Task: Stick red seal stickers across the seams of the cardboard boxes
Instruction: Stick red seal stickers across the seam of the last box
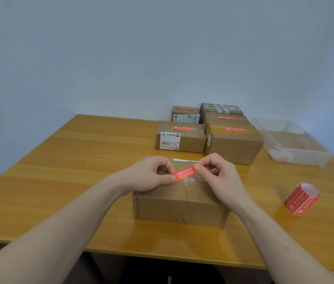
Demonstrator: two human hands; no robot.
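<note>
A brown cardboard box (pixel 180 203) sits in front of me on the wooden table (pixel 80 160), its top seam covered with clear tape. Over that top I hold a red seal sticker (pixel 184 173) stretched between both hands. My left hand (pixel 149 175) pinches its left end between thumb and forefinger. My right hand (pixel 217 175) pinches its right end. The strip tilts, its right end higher. Whether it touches the box top I cannot tell.
Several cardboard boxes (pixel 233 144) with red stickers on their tops stand at the back right. A clear plastic bin (pixel 291 140) lies at the far right. A roll of red stickers (pixel 301 198) lies on the table to the right.
</note>
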